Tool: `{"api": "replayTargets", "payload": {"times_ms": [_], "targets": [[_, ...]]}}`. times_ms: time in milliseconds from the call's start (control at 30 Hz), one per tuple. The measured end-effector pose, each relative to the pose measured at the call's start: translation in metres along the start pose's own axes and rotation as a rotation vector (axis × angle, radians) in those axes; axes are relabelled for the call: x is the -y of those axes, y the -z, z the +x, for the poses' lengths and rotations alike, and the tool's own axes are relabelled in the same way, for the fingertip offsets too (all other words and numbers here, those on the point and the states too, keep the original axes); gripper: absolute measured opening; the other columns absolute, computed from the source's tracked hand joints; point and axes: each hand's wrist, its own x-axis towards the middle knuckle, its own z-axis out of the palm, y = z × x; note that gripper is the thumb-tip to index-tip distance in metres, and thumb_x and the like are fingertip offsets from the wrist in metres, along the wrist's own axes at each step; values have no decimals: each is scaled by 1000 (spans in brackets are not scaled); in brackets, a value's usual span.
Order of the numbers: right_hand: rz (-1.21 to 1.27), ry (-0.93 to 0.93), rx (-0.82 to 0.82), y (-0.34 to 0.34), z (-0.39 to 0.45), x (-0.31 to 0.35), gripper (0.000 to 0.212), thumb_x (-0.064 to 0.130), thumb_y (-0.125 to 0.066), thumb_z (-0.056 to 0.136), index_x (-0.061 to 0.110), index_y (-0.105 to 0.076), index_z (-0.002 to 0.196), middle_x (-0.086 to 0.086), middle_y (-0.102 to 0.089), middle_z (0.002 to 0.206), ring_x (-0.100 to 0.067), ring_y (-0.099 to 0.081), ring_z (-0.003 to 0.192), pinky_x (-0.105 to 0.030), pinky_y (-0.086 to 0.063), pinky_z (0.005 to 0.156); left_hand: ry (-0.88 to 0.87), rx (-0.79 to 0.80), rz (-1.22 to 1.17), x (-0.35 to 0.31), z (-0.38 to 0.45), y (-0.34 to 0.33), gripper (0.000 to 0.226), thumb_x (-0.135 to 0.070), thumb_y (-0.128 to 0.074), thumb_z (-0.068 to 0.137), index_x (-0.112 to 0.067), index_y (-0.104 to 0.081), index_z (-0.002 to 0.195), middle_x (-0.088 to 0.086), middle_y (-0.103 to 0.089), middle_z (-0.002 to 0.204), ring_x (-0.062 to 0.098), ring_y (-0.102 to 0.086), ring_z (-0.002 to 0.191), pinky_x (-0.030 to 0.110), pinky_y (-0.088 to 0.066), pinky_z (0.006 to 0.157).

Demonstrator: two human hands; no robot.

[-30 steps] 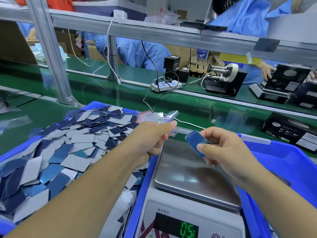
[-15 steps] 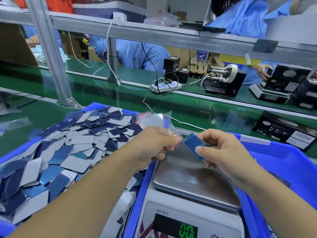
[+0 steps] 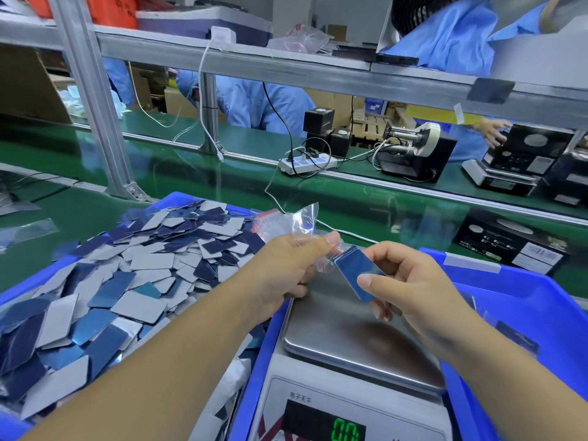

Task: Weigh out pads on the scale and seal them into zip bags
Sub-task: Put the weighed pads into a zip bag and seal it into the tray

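So the left hand (image 3: pixel 286 265) had its grip pinched on the clear zip bag (image 3: pixel 300 222), and the right hand (image 3: pixel 410 281) was clamped on a small stack of blue pads (image 3: pixel 353 270) at its 9 o'clock, over the scale (image 3: pixel 359 338), touching the bag's mouth.

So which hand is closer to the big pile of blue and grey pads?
Left. The left hand is right beside the pile of pads, holding the clear zip bag. The right hand is farther off, above the scale.
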Motion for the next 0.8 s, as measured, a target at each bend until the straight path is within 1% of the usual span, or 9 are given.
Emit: {"api": "replayTargets", "payload": {"times_ms": [67, 167, 233, 300, 367, 467, 533, 633, 800], "targets": [[0, -8, 0, -2, 1, -1, 14, 14, -70, 73, 15, -68, 87, -9, -67, 82, -18, -46, 46, -26, -40, 45, -17, 51, 8, 0, -1, -2, 25, -45, -69, 86, -24, -75, 73, -6, -52, 63, 8, -23, 50, 16, -21, 39], [-14, -18, -32, -4, 2, -1, 14, 16, -69, 73, 15, -68, 87, -7, -66, 80, -19, -46, 45, -25, -39, 44, -29, 119, -6, -1, -1, -3, 21, -41, -74, 85, -24, -75, 73, -4, -54, 70, 7, -25, 51, 16, -18, 42], [2, -23, -58, -3, 2, -1, 17, 16, -69, 73, 11, -67, 89, -6, -66, 76, -19, -45, 44, -24, -38, 43, -17, 136, -44, 0, 0, -2, 18, -34, -74, 82, -18, -76, 88, 1, -55, 79, 8, -28, 55, 18, -16, 43], [11, -30, -64, -2, 2, 0, 22, 15, -69, 72, 6, -66, 92, -6, -65, 72, -19, -45, 43, -24, -37, 42, -12, 116, -63, 1, 0, -2, 27, -26, -73, 80, -10, -74, 102, 0, -59, 78, 8, -32, 56, 16, -21, 43], [25, -48, -48, -1, 1, 2, 26, 14, -68, 71, 1, -65, 94, -7, -64, 70, -19, -45, 43, -23, -36, 41, -30, 102, -48, 1, -1, -2, 24, -16, -75, 82, -10, -74, 105, -2, -63, 76, 8, -37, 54, 15, -26, 44], [39, -79, -16, -2, -1, 5, 30, 10, -71, 69, -1, -64, 96, -9, -63, 69, -19, -44, 43, -23, -36, 41, -45, 95, -21, 1, -2, -2, 30, -11, -79, 75, -11, -74, 104, 2, -64, 77, 8, -45, 53, 16, -33, 47], [54, -89, -23, -2, -1, 6, 29, 0, -76, 72, -1, -63, 98, -13, -63, 74, -20, -44, 43, -23, -36, 41, -42, 87, -11, 0, -2, -2, 32, -14, -80, 69, -12, -75, 101, 5, -64, 79, 8, -50, 55, 17, -37, 50], [83, -62, -62, -3, 1, 6, 25, -10, -73, 79, 4, -62, 98, -17, -62, 79, -19, -44, 43, -24, -35, 40, -51, 111, -26, -2, -4, -4, 28, -12, -81, 67, -16, -78, 95, 7, -68, 83, 12, -55, 63, 19, -40, 54], [68, -6, -89, -3, 2, 7, 24, 10, -75, 66, 23, -68, 85, -9, -64, 77, -19, -44, 43, -25, -35, 40, -67, 152, 56, 1, -7, -9, 20, -24, -83, 67, -35, -79, 83, -8, -68, 71, 8, -60, 67, 20, -47, 60]]}}
